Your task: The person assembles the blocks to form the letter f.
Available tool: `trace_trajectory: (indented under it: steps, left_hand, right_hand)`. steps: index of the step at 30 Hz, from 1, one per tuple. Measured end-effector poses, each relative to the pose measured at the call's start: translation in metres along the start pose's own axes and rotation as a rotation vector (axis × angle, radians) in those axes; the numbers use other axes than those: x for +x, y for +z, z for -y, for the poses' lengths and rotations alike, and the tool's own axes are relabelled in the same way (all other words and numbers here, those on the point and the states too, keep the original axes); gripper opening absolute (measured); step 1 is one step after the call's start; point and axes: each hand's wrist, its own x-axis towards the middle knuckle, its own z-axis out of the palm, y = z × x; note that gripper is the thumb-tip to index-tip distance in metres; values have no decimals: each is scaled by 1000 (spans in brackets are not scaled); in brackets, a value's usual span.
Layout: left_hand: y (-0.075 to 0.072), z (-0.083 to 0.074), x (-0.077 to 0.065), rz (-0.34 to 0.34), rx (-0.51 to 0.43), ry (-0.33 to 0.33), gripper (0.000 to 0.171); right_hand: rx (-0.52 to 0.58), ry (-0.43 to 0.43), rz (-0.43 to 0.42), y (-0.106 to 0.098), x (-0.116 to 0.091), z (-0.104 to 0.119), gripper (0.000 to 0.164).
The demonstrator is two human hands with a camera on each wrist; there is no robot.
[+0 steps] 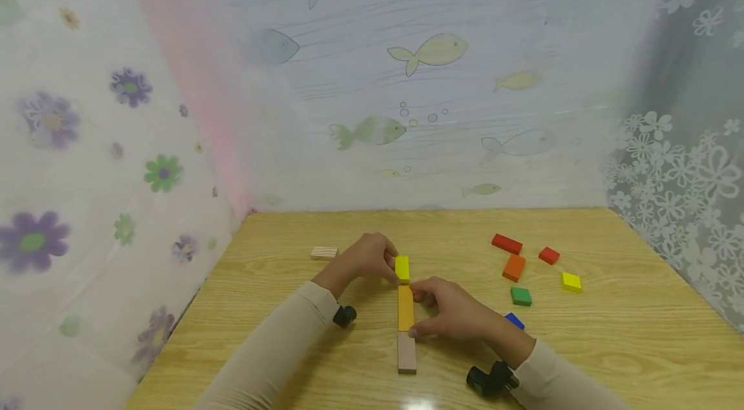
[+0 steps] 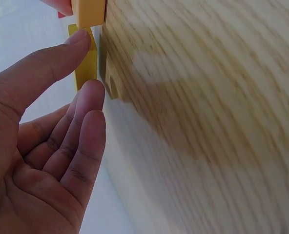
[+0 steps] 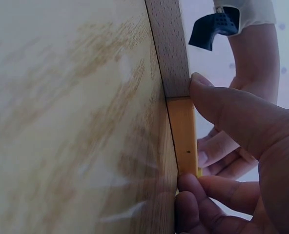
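Observation:
A row of wooden blocks runs away from me on the table: a brown block (image 1: 407, 352) nearest, a yellow-orange block (image 1: 405, 308) against its far end, and a yellow block (image 1: 402, 269) beyond. My left hand (image 1: 371, 257) pinches the yellow block between thumb and finger, from its left side. From the right, my right hand (image 1: 456, 310) holds the yellow-orange block, its thumb by the seam with the brown block and its fingers at the far end. In the right wrist view, the brown block (image 3: 170, 46) and yellow-orange block (image 3: 183, 134) touch end to end.
A pale wood block (image 1: 324, 253) lies left of the left hand. On the right are red blocks (image 1: 507, 243), an orange block (image 1: 514, 268), a green block (image 1: 521, 296), a yellow square block (image 1: 571, 282) and a blue block (image 1: 514, 320), partly hidden by the right wrist.

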Motion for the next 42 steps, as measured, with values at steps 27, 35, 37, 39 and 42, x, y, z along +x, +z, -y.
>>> trace_trajectory:
  steps: [27,35,37,39,42]
  left_hand:
    - [1,1,-3,32,-41,-18,62]
    - [1,2,-3,23,-73,-31,56]
    - [2,3,-2,21,-80,-32,55]
    - [2,3,-2,20,-86,-31,55]
    - [3,4,-1,19,-91,-31,54]
  right_hand:
    - [-4,4,0,0,0,1,80]
    - [-25,-13,-2,0,-1,2,81]
    - [-27,-12,-1,0,-1,2,81]
    - [-26,-4,0,1,0,2,81]
    - [-26,3,2,1,0,2,81]
